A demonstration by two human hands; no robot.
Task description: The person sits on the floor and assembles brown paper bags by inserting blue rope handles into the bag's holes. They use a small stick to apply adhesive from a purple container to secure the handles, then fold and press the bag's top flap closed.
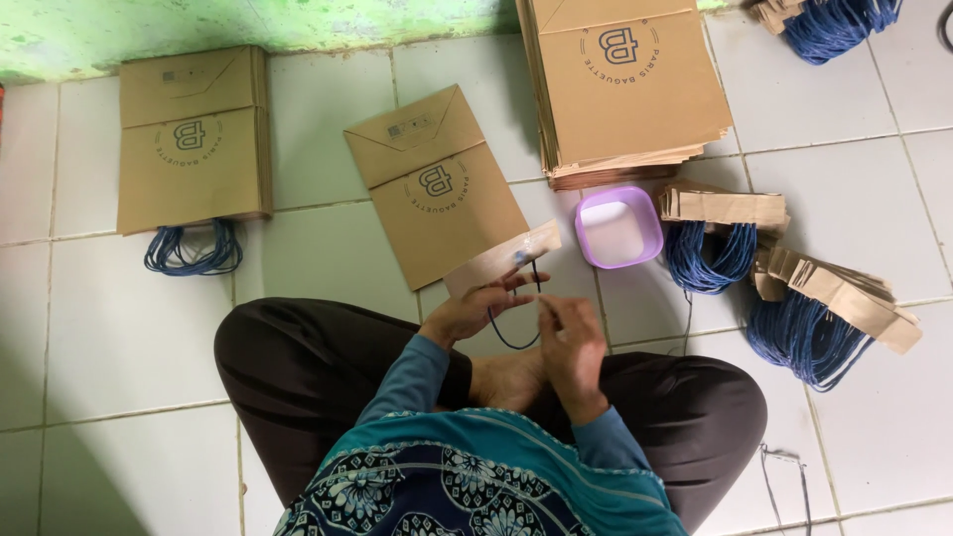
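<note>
I sit cross-legged on a white tiled floor. My left hand grips a brown paper strip that carries a blue cord loop hanging below it. My right hand is beside it with its fingers pinched on the cord near the strip's end. A flat brown paper bag lies on the floor just beyond my hands.
A small purple tub stands to the right of the bag. Bundles of paper strips with blue cords lie at right. A tall stack of flat bags is at the back; a finished pile with cords at left.
</note>
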